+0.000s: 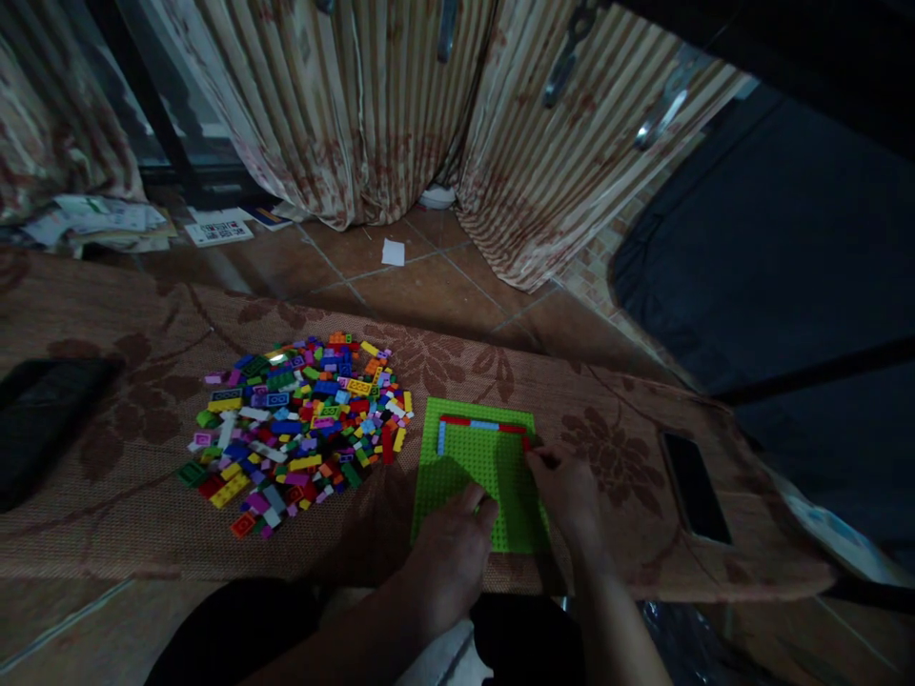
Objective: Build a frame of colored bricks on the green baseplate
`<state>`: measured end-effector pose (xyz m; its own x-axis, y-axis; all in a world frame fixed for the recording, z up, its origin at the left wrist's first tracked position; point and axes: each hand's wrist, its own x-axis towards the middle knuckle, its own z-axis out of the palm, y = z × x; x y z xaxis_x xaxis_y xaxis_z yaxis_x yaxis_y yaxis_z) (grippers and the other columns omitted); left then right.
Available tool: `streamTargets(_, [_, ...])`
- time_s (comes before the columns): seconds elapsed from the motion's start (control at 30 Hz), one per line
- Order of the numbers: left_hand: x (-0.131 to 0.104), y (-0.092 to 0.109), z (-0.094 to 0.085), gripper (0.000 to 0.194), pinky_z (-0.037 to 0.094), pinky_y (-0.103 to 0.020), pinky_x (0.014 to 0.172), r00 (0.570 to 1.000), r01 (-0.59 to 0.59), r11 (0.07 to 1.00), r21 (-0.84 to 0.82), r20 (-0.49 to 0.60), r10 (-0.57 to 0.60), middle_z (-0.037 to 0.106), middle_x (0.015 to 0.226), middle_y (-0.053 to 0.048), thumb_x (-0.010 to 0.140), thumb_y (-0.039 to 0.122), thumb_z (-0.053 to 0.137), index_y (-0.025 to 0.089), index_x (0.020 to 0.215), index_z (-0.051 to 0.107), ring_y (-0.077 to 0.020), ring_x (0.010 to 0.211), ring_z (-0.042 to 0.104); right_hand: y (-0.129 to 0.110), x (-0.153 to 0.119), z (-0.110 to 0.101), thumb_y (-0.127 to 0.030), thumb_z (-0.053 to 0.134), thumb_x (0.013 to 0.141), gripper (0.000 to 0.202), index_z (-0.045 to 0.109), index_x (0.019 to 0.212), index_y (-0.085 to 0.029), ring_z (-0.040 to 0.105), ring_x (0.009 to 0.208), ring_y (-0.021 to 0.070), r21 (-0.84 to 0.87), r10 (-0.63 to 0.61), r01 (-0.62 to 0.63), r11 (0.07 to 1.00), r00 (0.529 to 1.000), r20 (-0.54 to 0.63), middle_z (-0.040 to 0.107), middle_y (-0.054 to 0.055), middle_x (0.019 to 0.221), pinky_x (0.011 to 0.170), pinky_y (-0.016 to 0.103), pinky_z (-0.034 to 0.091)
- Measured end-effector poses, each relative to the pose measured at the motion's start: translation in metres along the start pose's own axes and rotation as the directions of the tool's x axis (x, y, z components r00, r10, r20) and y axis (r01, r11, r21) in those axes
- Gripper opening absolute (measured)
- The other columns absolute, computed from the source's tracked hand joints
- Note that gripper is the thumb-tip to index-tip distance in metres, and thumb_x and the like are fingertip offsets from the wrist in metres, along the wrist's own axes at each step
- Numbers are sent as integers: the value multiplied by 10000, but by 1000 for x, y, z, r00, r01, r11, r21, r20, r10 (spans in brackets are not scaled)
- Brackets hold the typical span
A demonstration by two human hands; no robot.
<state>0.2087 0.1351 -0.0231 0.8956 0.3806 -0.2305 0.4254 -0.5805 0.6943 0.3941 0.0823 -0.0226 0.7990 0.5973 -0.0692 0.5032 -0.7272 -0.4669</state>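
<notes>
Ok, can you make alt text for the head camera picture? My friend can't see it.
A person's right hand is at a red brick ending a line of red and light blue bricks on a green board; the left hand is over the near part. A colorful brick pile lies left, a phone right, on a flowered cloth.

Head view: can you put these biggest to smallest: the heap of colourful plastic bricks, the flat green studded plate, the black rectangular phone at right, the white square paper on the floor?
1. Brick heap
2. Green plate
3. Black phone
4. White paper, though it lies farther away
</notes>
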Motion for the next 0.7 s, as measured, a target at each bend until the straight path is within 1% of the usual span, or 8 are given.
streamTargets(0.13, [0,-1,2,349,515,-345,879,1000,-6,1000,8,-10,6,525,1178,-59,833,130,421,199,1162,511,-209,1032,563,-9,-6,3,-323,501,814,273,730,838,-176,670,731,216,-90,-49,46,995,998,-28,738,82,793,630,285,407])
streamTargets(0.23, [-1,-2,4,350,522,-346,861,999,-19,1000,6,-26,19,523,1175,-59,825,129,427,199,1157,515,-206,1005,568,-13,-8,6,-299,482,836,277,726,883,-178,669,733,215,-151,-78,67,986,995,-63,740,88,821,634,286,399])
streamTargets(0.33, [-1,-2,5,369,522,-350,871,1000,-6,1000,-3,-26,6,521,1192,-60,811,120,435,199,1163,513,-205,1007,571,-15,-9,8,-279,472,849,278,721,914,-172,667,724,213,-194,-85,67,979,993,-82,739,96,831,640,287,395])
streamTargets(0.53, [-1,-2,4,375,531,-373,870,1000,-2,1000,-9,-20,2,530,1179,-64,808,112,430,187,1164,522,-216,1005,579,-19,-9,10,-273,498,847,253,718,912,-166,673,729,219,-202,-92,72,977,992,-89,744,94,838,647,287,398])
streamTargets(0.63, [-1,-3,5,377,538,-377,850,1000,0,1000,-6,-17,0,529,1182,-65,815,119,431,187,1177,514,-218,998,583,-18,-9,11,-289,513,836,260,730,919,-171,677,727,214,-168,-107,87,982,988,-114,747,92,832,647,280,409])
streamTargets(0.7, [-1,-3,6,390,533,-380,864,1000,-2,1000,2,-22,2,522,1205,-66,816,127,443,193,1196,500,-222,1019,577,-17,-9,13,-299,515,832,277,738,933,-169,680,740,212,-136,-128,110,985,984,-127,749,95,844,660,279,420])
